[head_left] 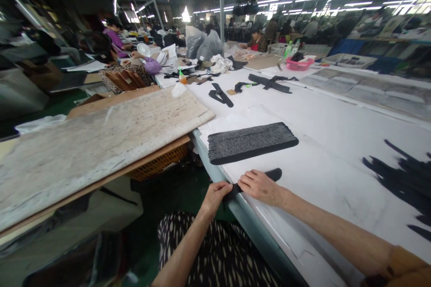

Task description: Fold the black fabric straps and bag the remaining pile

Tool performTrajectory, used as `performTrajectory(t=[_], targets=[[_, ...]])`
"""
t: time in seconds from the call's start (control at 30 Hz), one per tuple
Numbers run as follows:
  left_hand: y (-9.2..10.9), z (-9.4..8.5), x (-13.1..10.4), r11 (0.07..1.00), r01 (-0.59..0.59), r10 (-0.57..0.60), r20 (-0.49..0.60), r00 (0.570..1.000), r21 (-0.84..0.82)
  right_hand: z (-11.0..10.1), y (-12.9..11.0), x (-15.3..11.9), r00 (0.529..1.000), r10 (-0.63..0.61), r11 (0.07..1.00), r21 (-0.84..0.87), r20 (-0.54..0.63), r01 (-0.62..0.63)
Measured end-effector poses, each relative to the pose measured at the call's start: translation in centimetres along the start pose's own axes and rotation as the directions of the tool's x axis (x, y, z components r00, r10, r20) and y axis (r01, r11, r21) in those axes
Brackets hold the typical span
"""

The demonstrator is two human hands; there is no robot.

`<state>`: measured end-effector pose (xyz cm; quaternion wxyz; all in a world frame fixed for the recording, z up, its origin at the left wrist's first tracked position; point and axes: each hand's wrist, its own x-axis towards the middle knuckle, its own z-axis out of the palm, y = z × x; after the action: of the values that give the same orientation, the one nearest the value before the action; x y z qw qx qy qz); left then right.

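A black strip lies across the near edge of the white table. My left hand pinches its near end just off the table edge. My right hand is closed over the strip's middle, on the table beside the left hand, and the strip's rounded far end sticks out past the fingers. Just beyond my hands lies a flat stack of grey-and-black strips. Loose black strips are spread at the right.
A worn pale board on the left meets the table. Farther back are crossed black strips, a small orange bottle, a pink basket and grey plastic bags. Several people sit in the background.
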<state>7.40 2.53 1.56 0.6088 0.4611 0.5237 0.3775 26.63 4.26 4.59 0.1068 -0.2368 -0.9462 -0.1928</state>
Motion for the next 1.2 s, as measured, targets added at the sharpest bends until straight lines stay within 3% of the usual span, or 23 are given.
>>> performTrajectory(t=[0.37, 0.6, 0.77, 1.0, 1.2], targets=[[-1.4, -0.6, 0.9, 1.0, 0.021, -0.021, 0.015, 1.0, 0.021, -0.6, 3.0, -5.7, 0.985, 0.161, 0.984, 0.087, -0.067, -0.155], [-4.4, -3.9, 0.2, 0.992, 0.076, -0.068, -0.084, 0.994, 0.102, 0.0, 0.8, -1.5, 0.996, 0.086, 0.995, 0.047, -0.022, -0.085], [-4.7, -6.1, -1.2, 0.988, 0.094, -0.079, -0.121, 0.99, 0.121, -0.1, 0.1, 0.2, 0.999, -0.028, 1.0, 0.008, -0.016, 0.028], [-5.1, -6.0, -1.0, 0.99, 0.084, -0.072, -0.101, 0.992, 0.11, -0.2, 1.0, -1.7, 1.0, -0.012, 1.0, -0.023, -0.008, 0.012], [-6.5, -6.2, -0.5, 0.99, 0.115, -0.106, -0.113, 0.988, 0.078, 0.0, 0.2, -0.6, 0.999, -0.037, 0.999, -0.038, 0.009, 0.038]])
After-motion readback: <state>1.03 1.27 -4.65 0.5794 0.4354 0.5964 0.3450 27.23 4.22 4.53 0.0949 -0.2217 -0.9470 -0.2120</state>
